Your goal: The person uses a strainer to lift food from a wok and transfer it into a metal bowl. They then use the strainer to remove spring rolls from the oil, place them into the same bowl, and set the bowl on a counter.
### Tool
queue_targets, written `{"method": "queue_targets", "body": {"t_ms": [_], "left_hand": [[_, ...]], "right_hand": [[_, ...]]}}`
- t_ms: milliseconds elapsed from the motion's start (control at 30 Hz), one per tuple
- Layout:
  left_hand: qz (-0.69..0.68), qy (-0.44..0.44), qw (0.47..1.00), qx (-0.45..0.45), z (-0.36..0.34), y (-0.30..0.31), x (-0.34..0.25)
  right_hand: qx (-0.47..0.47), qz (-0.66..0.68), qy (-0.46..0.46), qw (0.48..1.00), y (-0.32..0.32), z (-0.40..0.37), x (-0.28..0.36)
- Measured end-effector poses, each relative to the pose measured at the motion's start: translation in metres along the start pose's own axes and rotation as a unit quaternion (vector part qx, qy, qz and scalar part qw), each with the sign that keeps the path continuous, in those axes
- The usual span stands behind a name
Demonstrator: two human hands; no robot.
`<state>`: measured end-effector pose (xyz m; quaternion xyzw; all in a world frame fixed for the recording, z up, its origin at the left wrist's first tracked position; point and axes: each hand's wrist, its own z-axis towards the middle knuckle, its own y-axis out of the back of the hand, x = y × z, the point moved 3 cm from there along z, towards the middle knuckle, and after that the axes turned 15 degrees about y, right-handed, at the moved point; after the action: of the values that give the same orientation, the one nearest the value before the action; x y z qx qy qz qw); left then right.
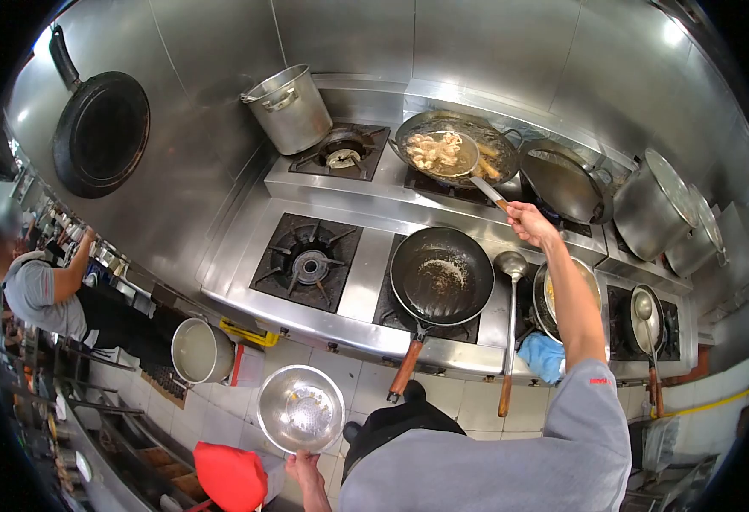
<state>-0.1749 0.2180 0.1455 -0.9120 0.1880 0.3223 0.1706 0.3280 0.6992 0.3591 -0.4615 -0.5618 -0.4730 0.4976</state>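
My right hand [530, 224] is closed around the handle of a skimmer [487, 189], stretched out over the back of the stove. The skimmer's round head lies in a wok [511, 154] of bubbling oil. Light brown fried pieces [436, 152] gather in and beside it, with longer golden pieces along the wok's right side. Low on my left, my left hand [304, 468] grips the rim of a shiny metal bowl [302, 408], held above the floor. No food shows inside the bowl.
A dark frying pan [441, 277] sits on the front burner, its wooden handle jutting past the stove edge. Beside it lies a ladle [511, 299]. Large pots [289, 111] stand at the back. A blue cloth [542, 354] hangs near my arm. Another person [46, 290] stands at far left.
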Motion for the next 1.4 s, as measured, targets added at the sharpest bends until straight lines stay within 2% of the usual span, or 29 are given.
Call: {"method": "queue_targets", "body": {"t_ms": [300, 400, 500, 633, 733, 800, 900, 1033, 1233, 1333, 1400], "left_hand": [[0.017, -0.003, 1.000, 0.017, -0.001, -0.024, -0.016], [0.034, -0.019, 0.998, 0.050, 0.003, -0.016, -0.016], [0.029, -0.020, 0.999, 0.019, -0.001, -0.014, -0.014], [0.010, -0.012, 1.000, 0.020, -0.002, -0.013, -0.011], [0.012, 0.004, 1.000, 0.019, 0.004, -0.008, -0.005], [0.016, 0.005, 1.000, 0.009, 0.004, -0.008, -0.006], [0.007, 0.004, 1.000, 0.008, -0.002, -0.016, -0.010], [0.011, 0.003, 1.000, 0.019, 0.006, -0.012, -0.005], [0.007, -0.003, 1.000, 0.017, 0.006, -0.009, -0.001], [0.011, 0.001, 0.999, 0.031, 0.003, -0.009, -0.001], [0.020, 0.005, 1.000, 0.014, 0.002, -0.010, -0.002]], "right_hand": [[-0.037, 0.127, 0.012, 0.991, -0.064, 0.008, -0.005], [-0.045, 0.137, 0.014, 0.990, -0.068, -0.011, 0.001], [-0.036, 0.138, 0.023, 0.989, -0.058, -0.020, 0.000], [-0.055, 0.164, 0.006, 0.985, -0.053, -0.030, 0.008], [-0.040, 0.116, 0.009, 0.992, -0.050, -0.035, 0.013], [-0.047, 0.009, 0.008, 0.999, -0.052, -0.036, 0.018], [-0.052, -0.041, 0.018, 0.998, -0.059, -0.035, 0.024], [-0.057, -0.039, 0.016, 0.997, -0.063, -0.022, 0.021], [-0.054, 0.075, 0.003, 0.996, -0.078, -0.010, 0.016], [-0.085, 0.134, 0.003, 0.987, -0.080, -0.006, 0.011], [-0.064, 0.216, -0.003, 0.974, -0.084, -0.006, 0.010]]}}
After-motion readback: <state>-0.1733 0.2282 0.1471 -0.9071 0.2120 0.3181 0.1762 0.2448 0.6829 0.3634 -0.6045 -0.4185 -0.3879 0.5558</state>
